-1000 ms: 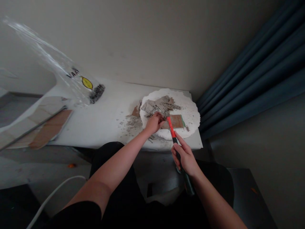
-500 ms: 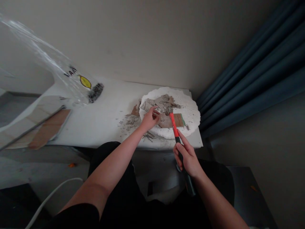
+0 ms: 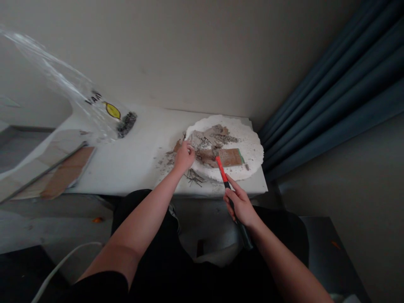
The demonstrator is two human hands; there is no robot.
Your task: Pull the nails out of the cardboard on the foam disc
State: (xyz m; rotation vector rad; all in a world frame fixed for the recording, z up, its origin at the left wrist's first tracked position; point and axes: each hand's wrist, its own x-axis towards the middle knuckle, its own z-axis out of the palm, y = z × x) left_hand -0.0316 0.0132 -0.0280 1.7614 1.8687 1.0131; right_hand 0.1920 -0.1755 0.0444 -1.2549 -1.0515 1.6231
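Gripping a black-handled hammer (image 3: 221, 169) with a red neck and grey metal head in the right hand (image 3: 239, 205), fingers wrapped around the handle, and pointing the head forward over a flat, brown, oblong board (image 3: 233, 157) with a green end. Touching the board or hovering just above: impossible to tell. Over to the left hand (image 3: 185, 156) now: holding the fingers curled in beside the left rim of a white, round, ragged-edged slab (image 3: 251, 143), pinching something or nothing, too small to tell. Spotting the board on that slab, ahead of the right hand and rightward of the left, with crumbly grey debris (image 3: 218, 135) farther ahead.

Looking, by judgement, like hammering and picking over the crusted board. Probably calling next for a firm right grip and left fingers well away from the hammer's head.

Watching edges: meeting the white bench's (image 3: 143, 155) near edge between slab and body, and running short rightward, near a blue, pleated curtain (image 3: 331, 105). Skirting thin, dark, nail-like pieces (image 3: 195, 177) just bodyward of the left hand. Gaining wider room leftward of that hand, beyond scattered crumbs (image 3: 166, 158), out toward a clear plastic bag (image 3: 112, 110) with a yellow print.
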